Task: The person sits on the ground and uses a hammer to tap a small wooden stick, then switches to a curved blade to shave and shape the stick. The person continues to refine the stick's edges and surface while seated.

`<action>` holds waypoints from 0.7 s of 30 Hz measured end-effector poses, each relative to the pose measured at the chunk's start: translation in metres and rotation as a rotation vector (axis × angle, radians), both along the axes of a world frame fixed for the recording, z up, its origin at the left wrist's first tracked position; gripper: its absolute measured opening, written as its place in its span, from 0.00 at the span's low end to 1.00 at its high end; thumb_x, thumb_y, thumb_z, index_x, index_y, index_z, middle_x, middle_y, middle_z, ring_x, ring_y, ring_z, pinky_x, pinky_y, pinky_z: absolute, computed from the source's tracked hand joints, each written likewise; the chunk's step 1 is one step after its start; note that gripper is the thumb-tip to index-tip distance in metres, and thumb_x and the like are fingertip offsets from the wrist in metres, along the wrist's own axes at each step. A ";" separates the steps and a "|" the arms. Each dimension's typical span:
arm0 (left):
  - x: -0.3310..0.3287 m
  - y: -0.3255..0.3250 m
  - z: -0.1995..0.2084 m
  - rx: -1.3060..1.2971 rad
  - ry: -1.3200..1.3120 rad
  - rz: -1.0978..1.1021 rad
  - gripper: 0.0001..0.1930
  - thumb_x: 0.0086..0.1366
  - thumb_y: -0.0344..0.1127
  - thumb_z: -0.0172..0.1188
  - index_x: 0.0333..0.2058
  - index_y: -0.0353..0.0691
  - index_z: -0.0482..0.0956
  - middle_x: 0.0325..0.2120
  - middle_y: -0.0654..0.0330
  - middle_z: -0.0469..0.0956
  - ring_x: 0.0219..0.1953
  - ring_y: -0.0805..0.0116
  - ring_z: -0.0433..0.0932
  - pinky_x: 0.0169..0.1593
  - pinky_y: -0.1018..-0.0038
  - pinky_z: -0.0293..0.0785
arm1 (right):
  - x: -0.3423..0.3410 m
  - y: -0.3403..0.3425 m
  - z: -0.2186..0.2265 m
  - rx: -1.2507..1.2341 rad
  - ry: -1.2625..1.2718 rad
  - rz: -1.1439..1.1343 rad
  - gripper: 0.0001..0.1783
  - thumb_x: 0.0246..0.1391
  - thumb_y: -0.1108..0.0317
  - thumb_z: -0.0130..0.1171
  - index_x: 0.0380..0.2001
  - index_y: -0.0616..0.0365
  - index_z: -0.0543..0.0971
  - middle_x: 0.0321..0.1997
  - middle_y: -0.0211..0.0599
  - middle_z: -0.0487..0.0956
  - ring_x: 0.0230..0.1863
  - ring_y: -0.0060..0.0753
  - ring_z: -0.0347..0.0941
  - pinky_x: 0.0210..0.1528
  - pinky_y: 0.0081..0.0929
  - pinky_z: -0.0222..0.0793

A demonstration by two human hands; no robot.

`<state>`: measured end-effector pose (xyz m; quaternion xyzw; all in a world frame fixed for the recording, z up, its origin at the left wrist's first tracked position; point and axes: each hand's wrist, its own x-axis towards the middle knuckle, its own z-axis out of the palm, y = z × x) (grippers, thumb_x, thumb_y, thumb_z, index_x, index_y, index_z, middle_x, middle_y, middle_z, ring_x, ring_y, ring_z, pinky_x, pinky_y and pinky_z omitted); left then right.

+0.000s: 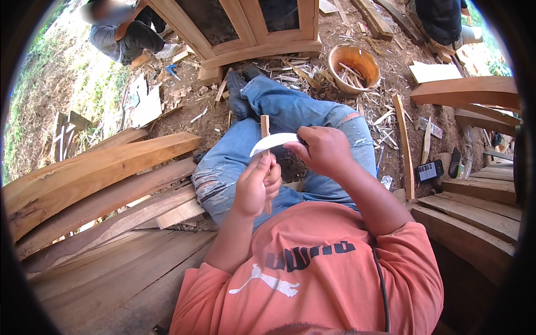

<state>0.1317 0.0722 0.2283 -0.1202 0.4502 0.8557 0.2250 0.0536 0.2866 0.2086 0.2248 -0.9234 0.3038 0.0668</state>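
Over my lap, my left hand (258, 187) is closed around a thin wooden stick (265, 126) held roughly upright. The stick's lower end pokes out below my fist. My right hand (325, 149) is closed on a knife with a broad, curved, pale blade (273, 143); its handle is hidden inside the fist. The blade lies across the stick just above my left thumb and appears to touch it. My legs are crossed in torn blue jeans (296, 103) beneath both hands.
An orange bucket (354, 70) with wood scraps stands ahead, beside a panelled wooden frame (251, 42). Planks (111, 173) are stacked at left, more boards (474, 220) at right. A phone (430, 171) lies to the right. Another person (125, 36) sits far left, another (441, 19) far right.
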 end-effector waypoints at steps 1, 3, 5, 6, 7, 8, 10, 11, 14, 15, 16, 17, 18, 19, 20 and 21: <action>0.001 0.003 0.002 -0.032 0.000 0.004 0.13 0.87 0.46 0.43 0.46 0.47 0.71 0.22 0.72 0.57 0.18 0.83 0.51 0.21 0.82 0.47 | -0.006 0.004 0.001 0.032 0.050 0.005 0.29 0.65 0.37 0.63 0.26 0.52 0.80 0.25 0.41 0.82 0.29 0.53 0.82 0.31 0.49 0.75; -0.001 0.009 0.006 -0.114 0.033 0.022 0.12 0.88 0.45 0.43 0.46 0.47 0.70 0.22 0.72 0.57 0.18 0.83 0.51 0.21 0.82 0.47 | -0.020 0.008 0.003 0.064 0.134 0.007 0.30 0.64 0.35 0.63 0.25 0.51 0.79 0.24 0.40 0.81 0.29 0.52 0.82 0.30 0.48 0.74; -0.006 0.011 0.011 -0.156 0.065 0.037 0.12 0.88 0.45 0.43 0.46 0.47 0.70 0.22 0.73 0.56 0.18 0.84 0.51 0.21 0.82 0.47 | -0.034 0.009 0.006 0.061 0.205 -0.001 0.30 0.64 0.34 0.63 0.25 0.51 0.79 0.23 0.39 0.80 0.28 0.51 0.82 0.30 0.48 0.74; -0.009 0.010 0.013 -0.157 0.079 0.044 0.12 0.88 0.45 0.43 0.46 0.47 0.70 0.22 0.73 0.56 0.18 0.84 0.51 0.21 0.82 0.47 | -0.037 0.006 0.006 0.045 0.233 -0.010 0.30 0.63 0.34 0.63 0.26 0.51 0.79 0.23 0.39 0.80 0.28 0.51 0.82 0.30 0.47 0.74; -0.012 0.008 0.016 -0.160 0.096 0.052 0.11 0.88 0.44 0.43 0.46 0.47 0.70 0.22 0.73 0.56 0.18 0.84 0.51 0.21 0.82 0.47 | -0.038 0.004 0.008 0.056 0.229 -0.023 0.31 0.63 0.33 0.63 0.25 0.50 0.79 0.23 0.38 0.80 0.28 0.50 0.82 0.30 0.47 0.74; -0.013 0.007 0.018 -0.158 0.098 0.046 0.11 0.88 0.45 0.43 0.46 0.47 0.70 0.22 0.73 0.57 0.19 0.84 0.52 0.21 0.82 0.47 | -0.039 0.003 0.011 0.066 0.226 -0.036 0.31 0.63 0.33 0.63 0.24 0.50 0.78 0.23 0.38 0.80 0.28 0.50 0.82 0.30 0.46 0.75; -0.014 0.005 0.022 -0.158 0.096 0.035 0.11 0.88 0.45 0.44 0.46 0.47 0.70 0.22 0.73 0.57 0.19 0.84 0.53 0.22 0.82 0.47 | -0.043 0.003 0.020 0.087 0.257 -0.057 0.32 0.65 0.33 0.61 0.25 0.51 0.80 0.24 0.39 0.81 0.29 0.49 0.82 0.33 0.46 0.75; -0.011 0.005 0.023 -0.164 0.080 0.000 0.11 0.88 0.45 0.45 0.46 0.47 0.70 0.23 0.73 0.58 0.19 0.84 0.53 0.22 0.82 0.48 | -0.047 0.010 0.023 0.098 0.291 -0.064 0.32 0.67 0.33 0.59 0.26 0.51 0.82 0.25 0.41 0.83 0.30 0.50 0.83 0.35 0.47 0.76; 0.024 0.005 0.007 -0.145 0.054 -0.184 0.11 0.87 0.47 0.46 0.47 0.47 0.69 0.24 0.72 0.60 0.21 0.83 0.57 0.23 0.81 0.53 | -0.122 0.089 0.023 -0.222 0.065 -0.534 0.35 0.74 0.35 0.52 0.36 0.57 0.87 0.31 0.47 0.86 0.35 0.51 0.84 0.42 0.46 0.75; 0.039 0.003 -0.009 -0.133 0.008 -0.161 0.11 0.87 0.46 0.46 0.47 0.47 0.69 0.24 0.71 0.60 0.21 0.83 0.57 0.24 0.81 0.54 | -0.143 0.125 0.032 -0.291 0.018 -0.678 0.36 0.76 0.35 0.50 0.39 0.59 0.89 0.33 0.48 0.87 0.36 0.51 0.84 0.44 0.45 0.75; 0.045 -0.003 -0.024 -0.131 -0.021 -0.136 0.11 0.87 0.46 0.46 0.47 0.47 0.69 0.24 0.71 0.61 0.21 0.83 0.57 0.24 0.81 0.55 | -0.151 0.135 0.045 -0.318 -0.001 -0.745 0.35 0.75 0.36 0.51 0.40 0.59 0.89 0.33 0.46 0.87 0.35 0.50 0.84 0.42 0.44 0.75; 0.048 -0.005 -0.029 -0.119 -0.072 -0.099 0.10 0.87 0.46 0.47 0.47 0.47 0.69 0.25 0.70 0.61 0.21 0.82 0.57 0.24 0.81 0.56 | -0.146 0.127 0.056 -0.258 -0.008 -0.677 0.34 0.75 0.37 0.52 0.42 0.60 0.88 0.32 0.48 0.86 0.34 0.51 0.83 0.42 0.44 0.75; 0.042 -0.016 -0.033 -0.136 -0.083 0.002 0.11 0.87 0.45 0.46 0.53 0.46 0.71 0.25 0.68 0.63 0.21 0.81 0.59 0.24 0.81 0.58 | -0.135 0.114 0.063 -0.198 -0.015 -0.607 0.33 0.75 0.38 0.53 0.44 0.61 0.88 0.31 0.51 0.85 0.33 0.52 0.82 0.41 0.44 0.74; 0.043 -0.017 -0.032 -0.146 -0.059 0.079 0.12 0.87 0.45 0.46 0.55 0.45 0.70 0.25 0.68 0.64 0.21 0.80 0.59 0.24 0.81 0.59 | -0.120 0.100 0.064 -0.129 -0.037 -0.518 0.32 0.75 0.39 0.54 0.47 0.62 0.87 0.30 0.53 0.84 0.33 0.52 0.81 0.40 0.44 0.74; 0.035 -0.017 -0.027 -0.158 -0.020 0.150 0.13 0.87 0.45 0.46 0.58 0.44 0.70 0.26 0.67 0.65 0.21 0.80 0.60 0.25 0.81 0.59 | -0.109 0.092 0.054 -0.118 -0.001 -0.459 0.30 0.74 0.40 0.55 0.41 0.57 0.89 0.32 0.48 0.87 0.35 0.49 0.85 0.42 0.45 0.76; 0.023 -0.021 -0.023 -0.174 0.039 0.224 0.15 0.87 0.45 0.46 0.60 0.43 0.70 0.26 0.66 0.67 0.21 0.79 0.60 0.25 0.80 0.60 | -0.094 0.077 0.047 -0.158 0.011 -0.413 0.29 0.73 0.41 0.57 0.38 0.58 0.88 0.31 0.49 0.86 0.34 0.51 0.84 0.42 0.48 0.76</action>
